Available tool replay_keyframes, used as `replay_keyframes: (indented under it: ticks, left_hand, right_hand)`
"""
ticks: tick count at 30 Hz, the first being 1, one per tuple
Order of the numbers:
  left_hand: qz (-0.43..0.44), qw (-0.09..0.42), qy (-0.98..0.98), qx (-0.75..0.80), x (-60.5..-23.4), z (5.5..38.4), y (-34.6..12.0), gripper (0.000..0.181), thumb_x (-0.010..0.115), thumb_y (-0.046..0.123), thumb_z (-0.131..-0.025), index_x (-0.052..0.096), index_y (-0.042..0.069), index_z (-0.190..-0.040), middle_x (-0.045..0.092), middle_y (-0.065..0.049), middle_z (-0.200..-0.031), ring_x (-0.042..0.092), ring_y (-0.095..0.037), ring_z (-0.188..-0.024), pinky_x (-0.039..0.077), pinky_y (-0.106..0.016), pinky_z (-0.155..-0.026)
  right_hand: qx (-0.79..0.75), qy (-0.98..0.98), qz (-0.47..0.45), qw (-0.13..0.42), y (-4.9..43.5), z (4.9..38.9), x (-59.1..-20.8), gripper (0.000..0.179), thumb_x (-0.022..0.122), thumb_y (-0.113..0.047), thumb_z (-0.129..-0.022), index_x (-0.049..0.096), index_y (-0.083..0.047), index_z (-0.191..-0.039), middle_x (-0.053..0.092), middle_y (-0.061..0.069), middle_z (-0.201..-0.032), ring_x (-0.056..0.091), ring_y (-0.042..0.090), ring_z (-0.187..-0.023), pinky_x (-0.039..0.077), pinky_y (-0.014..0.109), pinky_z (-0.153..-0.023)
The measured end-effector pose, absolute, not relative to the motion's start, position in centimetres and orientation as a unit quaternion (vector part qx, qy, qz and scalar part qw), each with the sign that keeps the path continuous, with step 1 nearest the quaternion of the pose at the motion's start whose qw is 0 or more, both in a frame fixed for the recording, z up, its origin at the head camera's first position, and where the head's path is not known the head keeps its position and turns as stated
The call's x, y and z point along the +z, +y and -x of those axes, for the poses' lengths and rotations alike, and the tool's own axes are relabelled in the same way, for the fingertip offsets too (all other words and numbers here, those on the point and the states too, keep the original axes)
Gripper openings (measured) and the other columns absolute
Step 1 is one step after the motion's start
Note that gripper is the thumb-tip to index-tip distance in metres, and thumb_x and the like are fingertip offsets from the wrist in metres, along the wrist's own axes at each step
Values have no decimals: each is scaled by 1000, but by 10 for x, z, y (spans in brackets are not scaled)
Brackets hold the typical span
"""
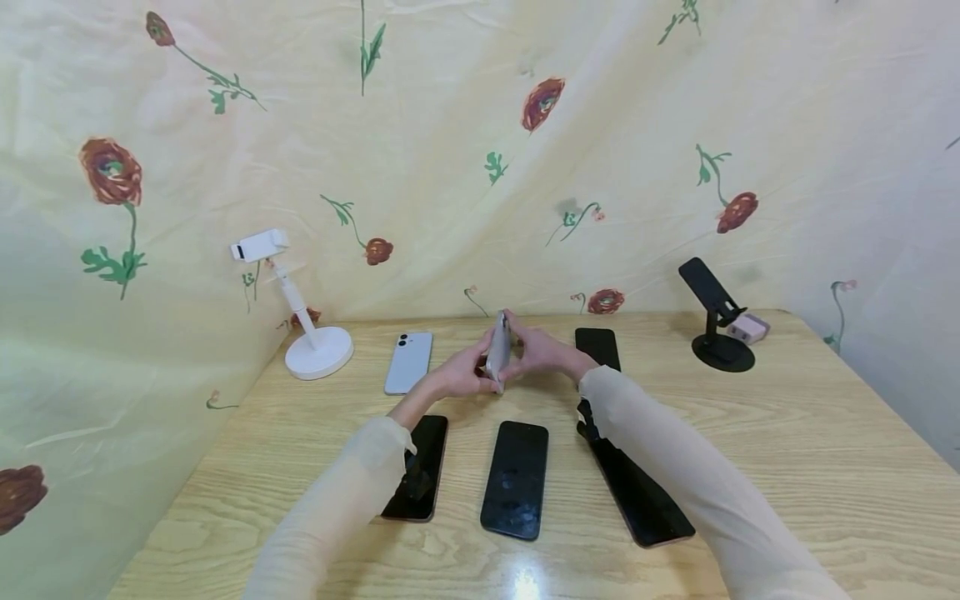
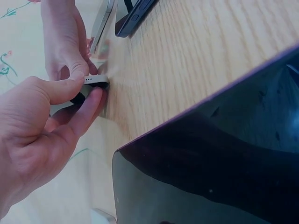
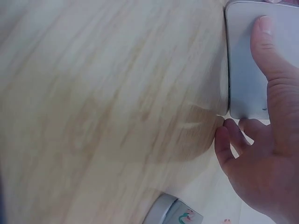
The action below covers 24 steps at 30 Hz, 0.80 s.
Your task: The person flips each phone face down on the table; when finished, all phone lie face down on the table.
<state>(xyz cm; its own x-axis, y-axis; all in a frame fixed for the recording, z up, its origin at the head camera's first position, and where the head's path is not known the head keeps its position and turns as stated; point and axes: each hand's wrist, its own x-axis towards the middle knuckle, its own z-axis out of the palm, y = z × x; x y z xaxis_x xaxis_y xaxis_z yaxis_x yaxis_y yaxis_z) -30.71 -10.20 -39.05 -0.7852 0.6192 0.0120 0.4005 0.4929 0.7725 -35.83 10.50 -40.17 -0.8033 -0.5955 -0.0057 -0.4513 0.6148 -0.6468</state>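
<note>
Both my hands hold a silver phone (image 1: 498, 354) on its long edge at the back middle of the table. My left hand (image 1: 461, 373) grips its near end; in the left wrist view the thumb and fingers pinch either side of the short edge (image 2: 96, 80) with speaker holes. My right hand (image 1: 543, 352) holds it from the other side. The right wrist view shows the right thumb (image 3: 267, 44) lying over the flat silver face (image 3: 245, 70), fingers curled at its far end. The lower edge sits right at the wood.
A light blue phone (image 1: 409, 363) lies left of my hands. Dark phones (image 1: 516, 479) (image 1: 423, 467) (image 1: 645, 496) lie nearer me, another (image 1: 597, 346) behind my right wrist. A white stand (image 1: 318, 352) is at back left; a black stand (image 1: 722, 352) and pale charger block (image 1: 748, 327) are right.
</note>
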Motion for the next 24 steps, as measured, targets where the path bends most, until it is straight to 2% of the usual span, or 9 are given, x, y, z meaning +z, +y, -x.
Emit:
replay_keyframes:
  ticks: [7, 16, 21, 24]
  left_hand:
    - [-291, 114, 862, 398, -391, 306, -103, 105, 76, 2, -88, 0, 6, -161, 50, -28, -135, 61, -31, -109, 50, -35, -87]
    - [-273, 105, 867, 403, -392, 307, -103, 107, 78, 2, -86, 2, 5, -161, 54, -28, -131, 62, -30, -105, 52, -35, -84]
    - [-257, 103, 879, 389, -390, 305, -103, 107, 79, 2, -85, 3, 4, -160, 54, -27, -130, 61, -30, -104, 51, -36, -86]
    - [-254, 92, 888, 372, -389, 305, -103, 107, 81, 2, -83, 6, 1, -160, 54, -27, -131, 61, -30, -104, 51, -37, -86]
  right_hand:
    - [-298, 904, 289, 106, 107, 360, -407, 128, 87, -44, -76, -3, -7, -160, 35, 28, -153, 35, 42, -136, 30, 50, -111]
    - [-294, 902, 296, 111, 106, 360, -408, 126, 85, -42, -79, -3, -6, -160, 24, 22, -160, 19, 56, -139, 20, 60, -112]
    - [-286, 906, 288, 120, 106, 359, -409, 126, 85, -46, -78, -3, -11, -161, 26, 26, -158, 13, 61, -138, 22, 63, -111]
    - [-280, 909, 284, 123, 106, 358, -410, 125, 84, -47, -79, -2, -14, -162, 30, 29, -155, 16, 59, -138, 26, 62, -109]
